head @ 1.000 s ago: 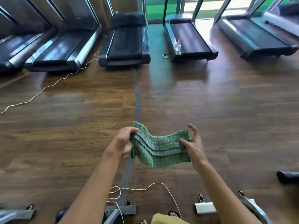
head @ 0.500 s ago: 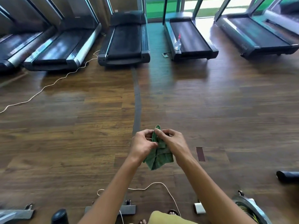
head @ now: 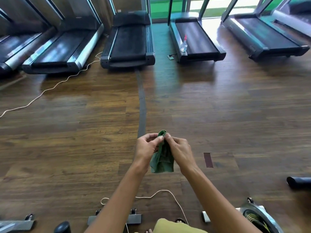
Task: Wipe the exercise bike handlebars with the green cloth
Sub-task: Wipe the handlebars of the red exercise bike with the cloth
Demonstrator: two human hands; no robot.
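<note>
At lower centre of frame, over wood floor (head: 67,148) | green cloth (head: 162,159) hangs bunched, long axis up-down, its top pinched by left hand (head: 145,149) and right hand (head: 180,151) together | black bar end (head: 298,182), likely a handlebar, sits lower right, nearer the right hand

Two hands (head: 146,148) (head: 180,150), one green cloth (head: 162,161), one spray bottle (head: 183,45), at least five treadmills (head: 10,47) (head: 57,52) (head: 127,42) (head: 196,37) (head: 267,36).

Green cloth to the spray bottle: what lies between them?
Head view: bare wooden floor, then the treadmill's end, between green cloth and spray bottle.
</note>
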